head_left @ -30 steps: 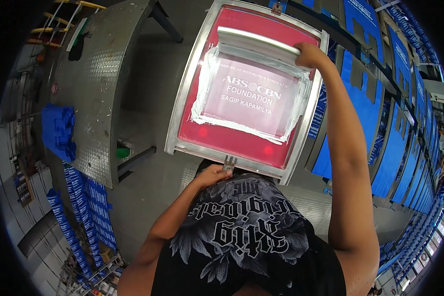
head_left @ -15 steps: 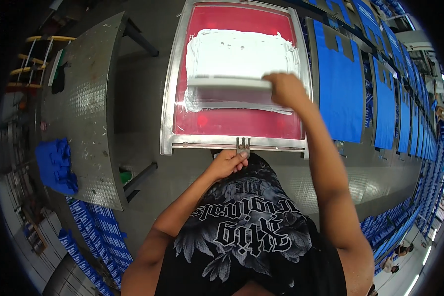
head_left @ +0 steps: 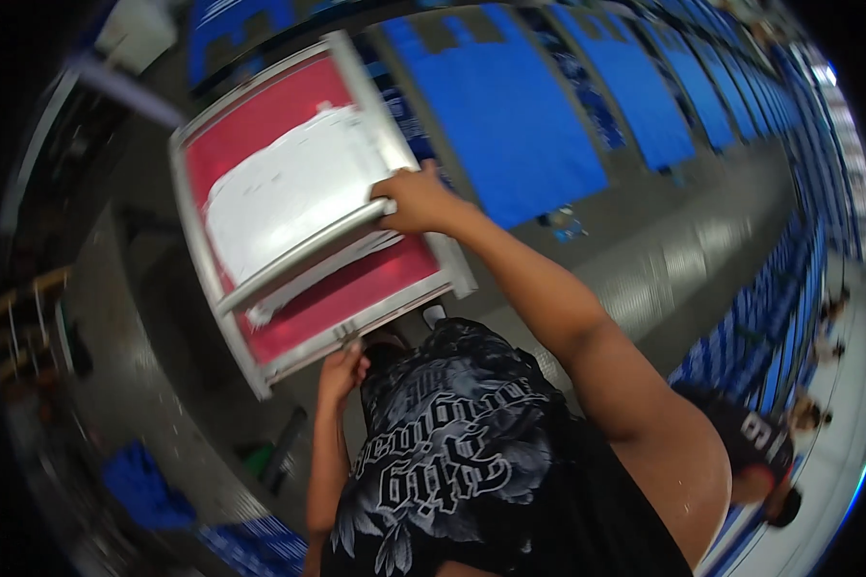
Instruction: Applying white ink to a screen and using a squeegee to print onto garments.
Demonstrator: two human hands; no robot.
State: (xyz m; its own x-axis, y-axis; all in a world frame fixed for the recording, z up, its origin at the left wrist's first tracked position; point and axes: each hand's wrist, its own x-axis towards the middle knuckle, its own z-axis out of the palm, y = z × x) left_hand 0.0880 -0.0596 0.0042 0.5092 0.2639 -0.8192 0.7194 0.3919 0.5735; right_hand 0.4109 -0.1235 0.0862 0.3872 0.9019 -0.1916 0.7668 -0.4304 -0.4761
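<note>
My right hand [head_left: 409,202] grips the long silver squeegee [head_left: 293,252] at its right end, lying diagonally over the screen-printing frame [head_left: 399,125]. The frame has a red mesh [head_left: 260,96] with a broad coat of white ink [head_left: 284,178], partly hidden behind the squeegee. Below the frame's near edge, my left hand [head_left: 342,370] is closed on a small metal bracket [head_left: 346,335] attached to that edge.
Blue fabric pieces [head_left: 491,115] lie on flat boards in a long row to the right. A metal table [head_left: 125,327] with blue cloth [head_left: 144,486] stands at left. A co-worker in a dark jersey [head_left: 746,447] and other people [head_left: 827,346] are at lower right.
The squeegee has come down the screen toward my body, and white ink covers the previously visible print area. The frame appears tilted and farther left as my view has turned right.
</note>
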